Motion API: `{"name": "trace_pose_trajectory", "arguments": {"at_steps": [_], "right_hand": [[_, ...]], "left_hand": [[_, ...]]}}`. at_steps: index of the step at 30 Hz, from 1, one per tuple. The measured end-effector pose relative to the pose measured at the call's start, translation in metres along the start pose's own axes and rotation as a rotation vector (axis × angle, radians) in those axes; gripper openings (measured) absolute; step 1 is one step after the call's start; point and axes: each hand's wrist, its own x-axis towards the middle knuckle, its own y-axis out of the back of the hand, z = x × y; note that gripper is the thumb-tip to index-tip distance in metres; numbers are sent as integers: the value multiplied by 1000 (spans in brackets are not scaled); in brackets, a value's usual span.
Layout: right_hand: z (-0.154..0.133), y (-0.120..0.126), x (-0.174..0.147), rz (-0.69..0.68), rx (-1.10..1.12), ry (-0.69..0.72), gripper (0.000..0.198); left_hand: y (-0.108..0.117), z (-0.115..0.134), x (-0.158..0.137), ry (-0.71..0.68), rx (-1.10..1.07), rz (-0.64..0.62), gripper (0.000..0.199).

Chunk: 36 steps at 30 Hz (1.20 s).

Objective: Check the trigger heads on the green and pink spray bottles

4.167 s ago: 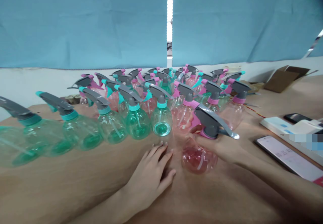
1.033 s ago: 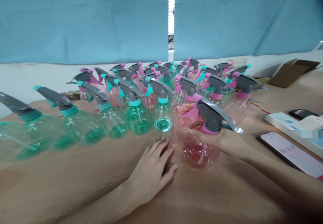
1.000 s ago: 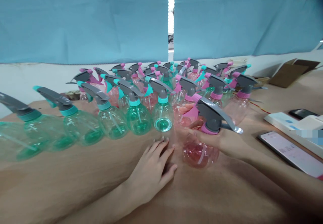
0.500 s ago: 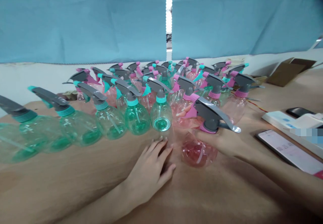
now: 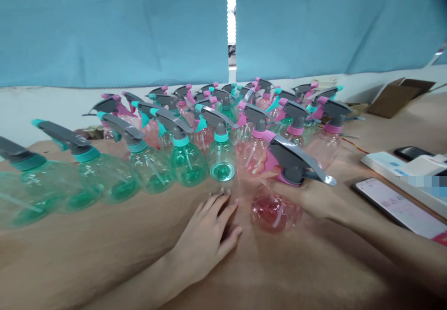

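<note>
A clear pink spray bottle [image 5: 274,210] with a grey head and a pink nozzle stands slightly tilted right of centre. My right hand [image 5: 312,199] reaches round its far side and grips it just below the head; some fingers show past the pink trigger, the rest are hidden by the bottle. My left hand [image 5: 209,228] lies palm down on the table, fingers stretched and a little apart, holding nothing. Just beyond its fingertips is a green spray bottle [image 5: 222,163], with another green spray bottle [image 5: 188,163] beside it.
Several green spray bottles [image 5: 150,172] line the left side of the wooden table [image 5: 115,249], with mixed pink and green ones packed behind. At right lie a phone [image 5: 398,205] and a white device [image 5: 384,163]. A brown box [image 5: 394,98] stands behind them, and a blue curtain [image 5: 104,30] hangs beyond.
The view has shifted very slightly. My right hand keeps its grip on the pink spray bottle, whose head has moved a touch to the right. My left hand stays in place.
</note>
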Motion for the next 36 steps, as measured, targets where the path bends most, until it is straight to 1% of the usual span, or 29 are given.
{"name": "trace_pose_trajectory", "arguments": {"at_steps": [2, 5, 8, 12, 16, 19, 21, 24, 27, 32, 36], "right_hand": [[2, 0, 0, 18, -42, -5, 9], [3, -1, 0, 62, -33, -2, 12], [2, -2, -1, 76, -36, -23, 8], [3, -3, -3, 21, 3, -57, 5], [4, -4, -3, -39, 74, -98, 11], [0, -3, -1, -101, 112, -104, 11], [-4, -2, 0, -130, 144, -83, 17], [-6, -1, 1, -128, 181, -71, 27], [-3, -3, 1, -136, 208, -73, 21], [2, -5, 0, -141, 277, -79, 10], [1, -5, 0, -121, 266, -79, 1]], "left_hand": [[0, 0, 0, -2, 5, -6, 44], [0, 0, 0, -3, 14, -16, 44], [1, 0, 0, 2, 14, -22, 44], [3, 1, 1, 2, 12, -21, 44], [3, 1, 1, 3, 17, -29, 44], [2, 1, 1, 8, 15, -14, 42], [1, 1, 1, 5, 15, -4, 42], [1, 1, 1, 4, 17, -16, 43], [1, 1, 1, 9, 13, -30, 43], [2, 1, 0, 7, 0, -19, 43], [2, 2, 1, -3, 5, -12, 43]]}}
